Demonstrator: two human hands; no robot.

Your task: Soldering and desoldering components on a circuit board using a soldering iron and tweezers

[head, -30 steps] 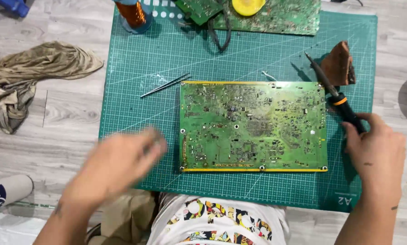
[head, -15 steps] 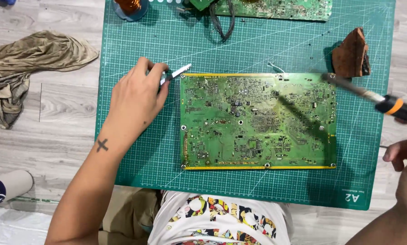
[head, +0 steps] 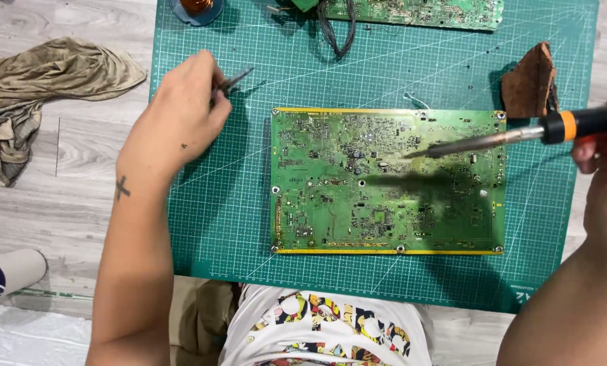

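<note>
1. Our left hand (head: 181, 115) is pinching a pair of tweezers (head: 234, 81), tips pointing up and right, over the green cutting mat (head: 215, 203), left of the circuit board (head: 385, 179).
2. Our right hand (head: 605, 146) is gripping a soldering iron (head: 520, 135) by its black and orange handle; the metal tip is hovering above the board's upper middle, casting a shadow.
3. The circuit board is lying flat at the mat's centre, yellow-edged.
4. A brown sponge (head: 530, 81) is sitting just beyond the board's upper right corner.
5. A second board (head: 419, 12) is lying along the mat's far edge.
6. A crumpled tan cloth (head: 39, 88) is resting on the wooden floor (head: 66, 196), left of the mat.
</note>
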